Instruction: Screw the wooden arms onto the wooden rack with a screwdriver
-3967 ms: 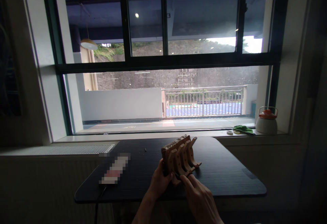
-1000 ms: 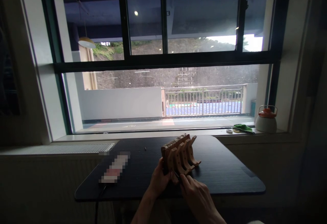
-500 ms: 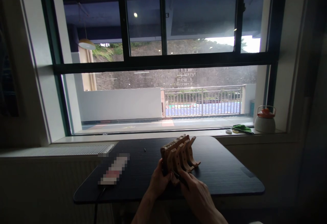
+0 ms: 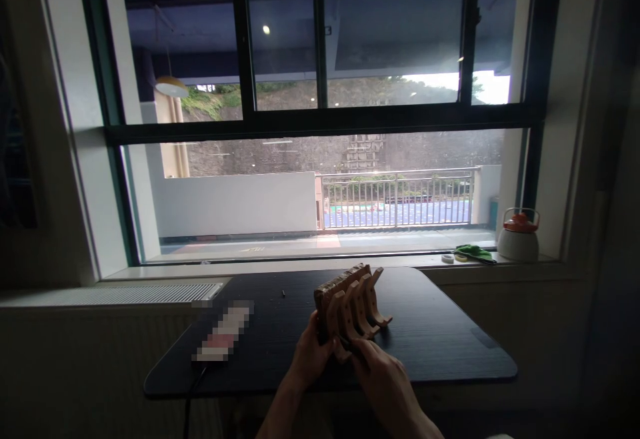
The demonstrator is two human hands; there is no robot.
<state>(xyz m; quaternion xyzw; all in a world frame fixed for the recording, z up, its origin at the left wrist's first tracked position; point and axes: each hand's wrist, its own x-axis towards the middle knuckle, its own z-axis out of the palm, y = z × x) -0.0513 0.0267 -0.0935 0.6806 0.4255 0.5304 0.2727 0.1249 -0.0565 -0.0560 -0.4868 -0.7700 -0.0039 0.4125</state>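
Note:
A wooden hook rack (image 4: 345, 281) stands tilted above the middle of the dark table, with several curved, pale wooden hooks (image 4: 359, 309) along its right face. Small dark holes show in the hooks. My left hand (image 4: 311, 357) is closed around the near left end of the rack, its thumb by the lowest hook. Close to that same hook, my right hand (image 4: 383, 372) is closed on a slim dark tool, mostly hidden by the fingers; its exact kind cannot be told.
The black table (image 4: 440, 339) has rounded corners. A blurred-out flat object (image 4: 223, 335) with a cable lies on its left, and a tiny dark piece (image 4: 283, 293) farther back. On the windowsill are a white jug (image 4: 519, 242), a green cloth (image 4: 474, 252) and tape rolls (image 4: 447, 259).
My right hand has turned slightly around the dark tool, less of which shows now. The rack and my left hand stay almost where they were.

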